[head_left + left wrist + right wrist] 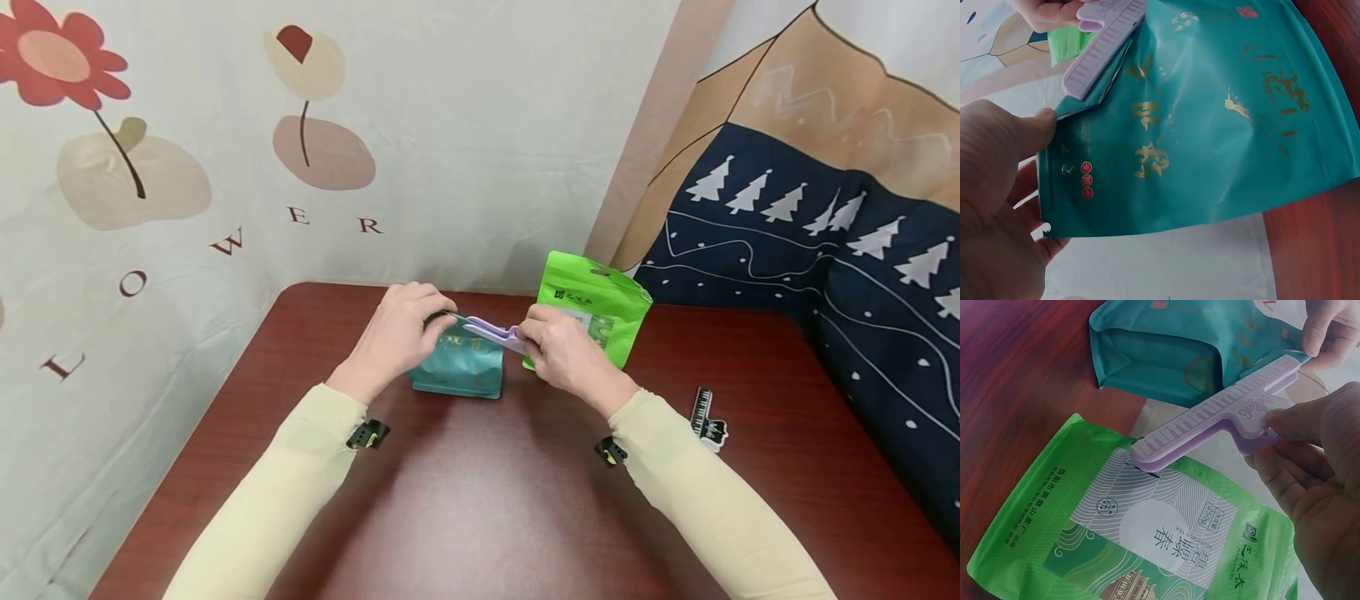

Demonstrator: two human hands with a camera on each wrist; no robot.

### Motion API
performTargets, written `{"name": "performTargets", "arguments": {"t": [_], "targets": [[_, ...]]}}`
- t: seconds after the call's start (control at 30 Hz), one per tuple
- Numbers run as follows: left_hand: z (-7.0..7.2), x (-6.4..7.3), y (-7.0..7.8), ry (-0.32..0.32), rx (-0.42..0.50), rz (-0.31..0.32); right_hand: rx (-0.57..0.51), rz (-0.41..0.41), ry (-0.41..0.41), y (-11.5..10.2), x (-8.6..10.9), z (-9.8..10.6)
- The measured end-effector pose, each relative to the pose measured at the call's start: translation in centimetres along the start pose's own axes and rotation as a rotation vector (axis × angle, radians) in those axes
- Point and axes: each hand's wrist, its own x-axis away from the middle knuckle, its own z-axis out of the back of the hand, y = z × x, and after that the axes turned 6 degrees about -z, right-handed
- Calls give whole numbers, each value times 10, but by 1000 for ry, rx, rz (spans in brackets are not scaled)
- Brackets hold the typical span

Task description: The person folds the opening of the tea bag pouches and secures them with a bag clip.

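Observation:
A teal tea bag [459,365] stands on the table, gold characters on its front. My left hand [405,329] pinches it at the upper edge, where the top is partly folded over, as the left wrist view shows at the folded flap [1100,87]. With thumb and fingers my right hand [564,350] grips the tabs of a lilac bag clip [1210,415] with a piano-key pattern. The clip's long bar overlaps the teal bag's folded edge; whether its jaws clasp the fold I cannot tell. Behind the right hand stands a bright green tea bag [562,279].
To the right, beside my right forearm, a black-and-white piano-pattern clip [707,419] lies on the dark red wooden table [465,517]. A pale curtain with printed flowers [480,125] hangs behind the table, and a navy cloth with white trees [787,250] borders its right side.

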Motion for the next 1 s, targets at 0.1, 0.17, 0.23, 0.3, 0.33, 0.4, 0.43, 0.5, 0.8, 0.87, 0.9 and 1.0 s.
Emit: {"name": "performTargets", "arguments": {"t": [0.1, 0.17, 0.23, 0.3, 0.33, 0.4, 0.43, 0.5, 0.8, 0.87, 0.9, 1.0], "targets": [[0, 2, -2, 18, 11, 5, 1, -12, -1, -1, 0, 0], [-1, 2, -2, 28, 17, 0, 0, -23, -3, -1, 0, 0], [-2, 2, -2, 39, 20, -12, 0, -33, -6, -1, 0, -1], [-2, 2, -2, 52, 18, -24, -1, -39, -10, 0, -1, -1], [-2, 2, -2, 57, 16, -26, -1, -41, -12, 0, -1, -1], [-3, 2, -2, 66, 14, -29, -2, -44, -17, 0, -1, -1], [-3, 1, -1, 68, 14, -29, -2, -47, -20, 0, -1, -1], [-3, 1, -1, 68, 14, -25, -3, -53, -25, -1, -1, -1], [-3, 1, -1, 59, 12, -27, -27, 8, 47, -1, -5, -6], [-3, 1, -1, 56, 13, -25, -28, 16, 54, -2, -6, -6], [-3, 1, -1, 55, 14, -24, -27, 18, 55, -3, -7, -6], [-4, 1, -1, 51, 16, -21, -30, 17, 54, -4, -7, -6]]}}
